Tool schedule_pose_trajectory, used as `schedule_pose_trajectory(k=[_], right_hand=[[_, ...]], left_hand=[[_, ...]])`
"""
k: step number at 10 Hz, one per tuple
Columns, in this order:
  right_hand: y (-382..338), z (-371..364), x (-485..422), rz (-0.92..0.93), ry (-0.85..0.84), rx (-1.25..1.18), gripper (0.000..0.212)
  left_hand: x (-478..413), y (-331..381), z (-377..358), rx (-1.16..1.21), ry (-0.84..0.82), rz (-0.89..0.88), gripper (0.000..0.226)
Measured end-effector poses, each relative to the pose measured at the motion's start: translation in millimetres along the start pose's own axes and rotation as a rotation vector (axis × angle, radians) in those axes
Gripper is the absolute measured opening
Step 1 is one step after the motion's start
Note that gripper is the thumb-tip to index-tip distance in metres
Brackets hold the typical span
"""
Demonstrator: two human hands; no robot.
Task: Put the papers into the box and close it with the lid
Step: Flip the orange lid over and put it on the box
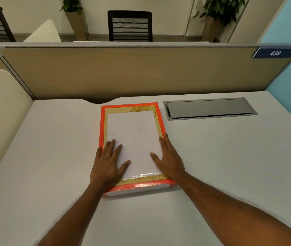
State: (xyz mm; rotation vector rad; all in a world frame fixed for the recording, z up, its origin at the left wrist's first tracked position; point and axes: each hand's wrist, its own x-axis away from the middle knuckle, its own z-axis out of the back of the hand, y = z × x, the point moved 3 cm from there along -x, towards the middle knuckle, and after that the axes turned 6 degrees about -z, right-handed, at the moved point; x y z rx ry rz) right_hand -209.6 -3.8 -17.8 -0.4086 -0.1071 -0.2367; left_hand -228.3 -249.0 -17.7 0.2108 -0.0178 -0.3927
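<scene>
Both hands (137, 162) flat on lid (132, 139)

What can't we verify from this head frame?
- Inside of the box: hidden by the orange-edged lid, so papers inside are unconfirmed.
- Lid corners under the left hand and right hand: covered, seating unclear.
- Both elbows: cut off by the bottom edge.

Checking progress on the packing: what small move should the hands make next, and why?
Probably lift both hands away. The left hand and right hand lie flat on the lid, which already appears seated on the box.
</scene>
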Motion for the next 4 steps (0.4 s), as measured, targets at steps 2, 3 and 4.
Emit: schedule_pose_trajectory(k=[2,3,4], right_hand=[[0,12,3,0.017,-0.055,0.129,0.086],[1,23,6,0.054,-0.058,0.196,0.086],[14,38,18,0.11,-0.028,0.246,0.085]], left_hand=[[5,4,9,0.008,-0.025,0.013,0.078],[8,9,17,0.003,-0.058,0.018,0.081],[8,27,29,-0.024,-0.083,-0.014,0.085]])
